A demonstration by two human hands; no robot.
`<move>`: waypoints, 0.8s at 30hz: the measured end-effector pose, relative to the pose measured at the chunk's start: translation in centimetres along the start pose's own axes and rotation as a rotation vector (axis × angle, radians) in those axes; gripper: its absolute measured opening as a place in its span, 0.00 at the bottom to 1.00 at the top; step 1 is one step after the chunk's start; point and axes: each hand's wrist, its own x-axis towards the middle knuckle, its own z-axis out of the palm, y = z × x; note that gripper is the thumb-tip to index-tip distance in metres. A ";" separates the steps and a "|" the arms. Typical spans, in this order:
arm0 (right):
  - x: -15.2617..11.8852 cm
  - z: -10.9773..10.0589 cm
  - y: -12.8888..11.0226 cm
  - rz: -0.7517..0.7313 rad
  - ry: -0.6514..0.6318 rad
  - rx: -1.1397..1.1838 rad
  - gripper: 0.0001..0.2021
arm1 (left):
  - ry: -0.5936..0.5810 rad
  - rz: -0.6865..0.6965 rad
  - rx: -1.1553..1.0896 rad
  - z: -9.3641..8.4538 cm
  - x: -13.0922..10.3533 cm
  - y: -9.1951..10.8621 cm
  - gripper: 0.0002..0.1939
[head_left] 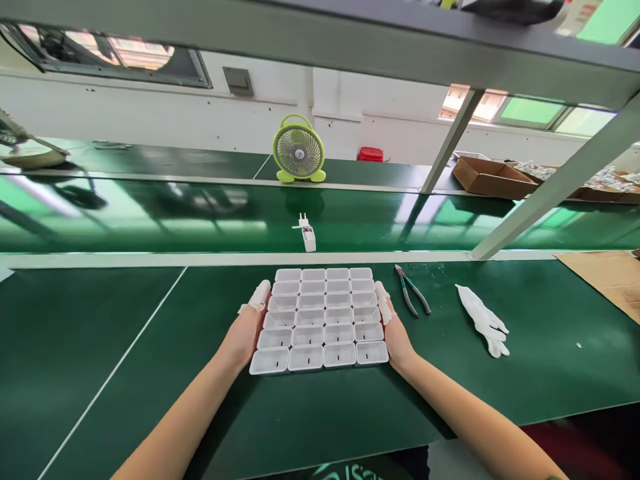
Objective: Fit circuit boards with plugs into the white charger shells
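A block of small white open plastic cases [311, 319], set in close rows, sits on the green work surface in front of me. My left hand [249, 327] presses along its left side, and my right hand [393, 330] does the same on the right. White coverings wrap both thumbs; most of the other fingers are hidden beside the block. The nearer cases each show a small dark mark or piece inside; I cannot tell which. Green-handled cutting pliers [412, 291] lie to the right of my right hand, and a white glove [484, 321] lies further right.
Beyond the bench's pale rail [225, 260], a white two-pin plug adapter [307, 235] lies on the shiny green belt. A green fan [299, 152] stands behind. Grey posts [560, 179] rise at right, near cardboard boxes [493, 177] and a cardboard sheet [607, 277].
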 end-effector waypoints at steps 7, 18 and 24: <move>-1.1 0.7 -1.2 0.123 0.012 0.080 0.38 | 0.002 -0.057 0.120 -1.0 -0.8 0.2 0.30; -1.5 0.6 -1.0 0.156 -0.034 0.069 0.43 | -0.202 -0.245 0.017 -0.9 -2.2 -0.2 0.33; -1.7 0.6 -1.1 0.178 -0.024 0.027 0.43 | -0.186 -0.264 -0.032 -0.8 -2.3 -0.1 0.33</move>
